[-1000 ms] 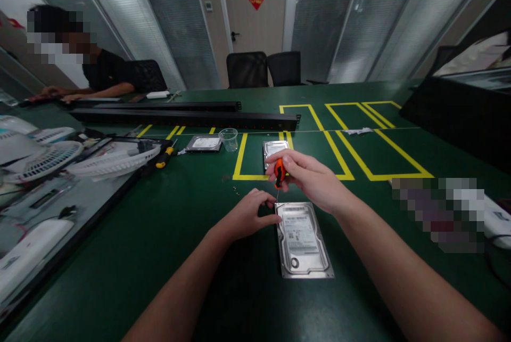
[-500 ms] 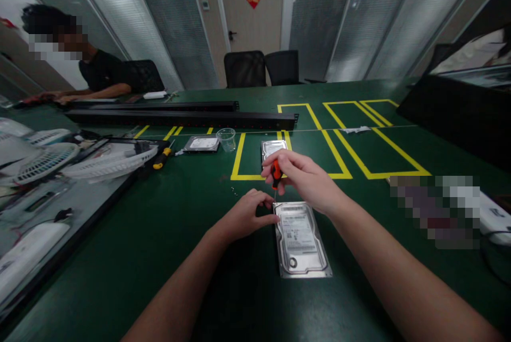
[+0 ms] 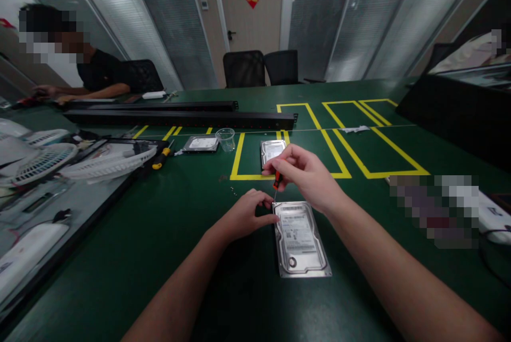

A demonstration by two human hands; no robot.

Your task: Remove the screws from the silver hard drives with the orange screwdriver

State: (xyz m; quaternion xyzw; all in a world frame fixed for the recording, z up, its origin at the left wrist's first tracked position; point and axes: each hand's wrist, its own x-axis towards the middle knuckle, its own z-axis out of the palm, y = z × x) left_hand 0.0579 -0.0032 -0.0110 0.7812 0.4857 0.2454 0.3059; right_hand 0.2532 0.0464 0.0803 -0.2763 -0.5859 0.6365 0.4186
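A silver hard drive [image 3: 297, 241] with a white label lies flat on the green table in front of me. My right hand [image 3: 297, 169] is closed around a small screwdriver [image 3: 277, 181] with a red and black handle. The screwdriver's thin shaft points down to the drive's far left corner. At that same corner, my left hand [image 3: 252, 213] grips the drive's left edge, thumb on its top and fingers bent by the screwdriver tip. Several tiny screws [image 3: 234, 191] lie left of the drive. Partly behind my right hand is a second hard drive [image 3: 271, 150].
Another hard drive [image 3: 202, 143] sits beside a clear plastic cup [image 3: 227, 140]. Left of them lies a yellow and black screwdriver [image 3: 162, 159]. Long black bars [image 3: 179, 117] cross the table's far side. White fan parts [image 3: 107, 163] fill the left. A person [image 3: 101, 73] sits at the far left.
My right hand's fingers have shifted and risen slightly around the screwdriver handle, which shows less now. My left hand and the hard drive stay in place.
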